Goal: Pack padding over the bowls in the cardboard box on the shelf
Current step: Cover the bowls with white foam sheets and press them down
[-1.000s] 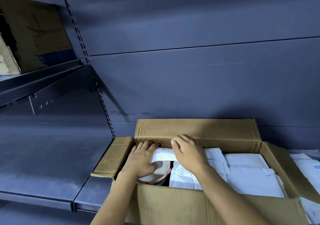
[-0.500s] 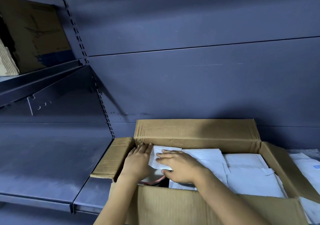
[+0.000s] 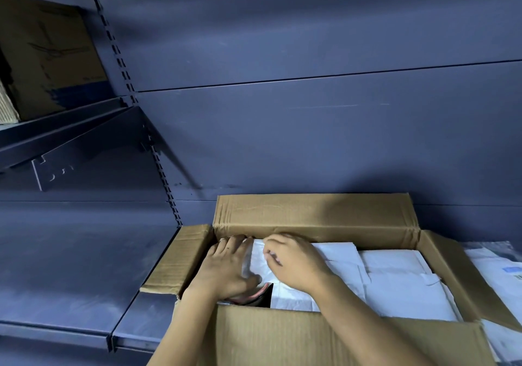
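Note:
An open cardboard box [image 3: 310,216] stands on the dark shelf, its flaps folded outward. White padding sheets [image 3: 395,275] cover most of its inside. At the box's left end my left hand [image 3: 223,269] lies flat, pressing the left edge of a white sheet [image 3: 258,264] down. My right hand [image 3: 293,261] rests on the same sheet, fingers curled at its far edge. A pink-rimmed bowl edge [image 3: 254,298] shows in a dark gap just below my left hand. The other bowls are hidden under the padding.
The grey metal shelf [image 3: 70,275] stretches left of the box. A bracket holds an upper shelf [image 3: 56,128] bearing another cardboard box [image 3: 48,52]. More white packets [image 3: 500,281] lie to the right, outside the box.
My right hand moved from lying flat on the sheet to its far edge with fingers curled. My left hand shifted slightly onto the sheet, and less of the bowl shows.

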Motion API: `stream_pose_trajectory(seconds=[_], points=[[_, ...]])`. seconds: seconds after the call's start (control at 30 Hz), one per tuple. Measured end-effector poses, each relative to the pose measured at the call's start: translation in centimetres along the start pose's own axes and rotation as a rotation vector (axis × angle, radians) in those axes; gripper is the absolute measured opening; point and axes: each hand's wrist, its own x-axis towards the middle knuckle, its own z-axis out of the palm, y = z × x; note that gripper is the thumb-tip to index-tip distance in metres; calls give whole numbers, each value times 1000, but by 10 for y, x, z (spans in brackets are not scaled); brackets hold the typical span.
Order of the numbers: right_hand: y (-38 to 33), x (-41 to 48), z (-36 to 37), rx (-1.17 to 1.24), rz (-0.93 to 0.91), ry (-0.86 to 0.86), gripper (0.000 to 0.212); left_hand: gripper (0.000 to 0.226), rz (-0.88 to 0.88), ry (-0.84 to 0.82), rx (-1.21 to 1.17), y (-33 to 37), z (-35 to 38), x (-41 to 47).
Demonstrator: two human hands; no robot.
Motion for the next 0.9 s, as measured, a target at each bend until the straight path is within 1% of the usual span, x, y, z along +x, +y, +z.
stream_pose_trajectory(seconds=[0.03, 0.07, 0.17, 0.23, 0.33, 0.4, 0.5, 0.57, 0.6, 0.63, 0.67, 0.7, 0.73, 0.77, 0.83, 0.87, 0.9], points=[[1, 0, -2, -3, 46, 48, 26, 111, -2, 5, 4, -1, 2, 1], [3, -1, -4, -20, 99, 56, 29, 111, -7, 10, 4, -3, 3, 2], [6, -2, -4, -114, 201, -71, 37, 105, -22, 75, -35, -3, 2, 4], [7, 0, -1, -122, 202, -118, 38, 98, -19, 140, -65, -3, 0, 3], [5, 3, 4, -102, 177, -149, 36, 90, -20, 192, -133, -4, -2, 2], [3, 5, 5, -105, 166, -139, 36, 85, -41, 223, -169, -6, 0, 4], [1, 6, 3, -124, 146, -96, 34, 79, -146, 248, -260, -16, 3, 8], [2, 5, 1, -146, 138, -84, 33, 80, -138, 283, -280, -19, 7, 10], [2, 4, 1, -150, 134, -84, 34, 81, -104, 281, -280, -18, 8, 10], [3, 4, 1, -155, 130, -89, 34, 81, -75, 226, -273, -16, 8, 10], [4, 3, 1, -160, 125, -99, 36, 79, -67, 129, -253, -13, 7, 8], [4, 3, 1, -170, 121, -109, 37, 71, -72, 32, -230, -11, 8, 8], [4, 4, 2, -178, 116, -115, 38, 66, -82, -37, -198, -10, 9, 9], [5, 4, 3, -187, 113, -116, 39, 68, -87, -69, -168, -8, 9, 10], [4, 4, 3, -197, 106, -110, 39, 85, -86, -84, -106, -6, 7, 8], [4, 4, 4, -201, 101, -102, 38, 86, -86, -70, -93, -6, 8, 9], [5, 4, 5, -193, 96, -83, 36, 82, -89, -49, -100, -8, 8, 8]])
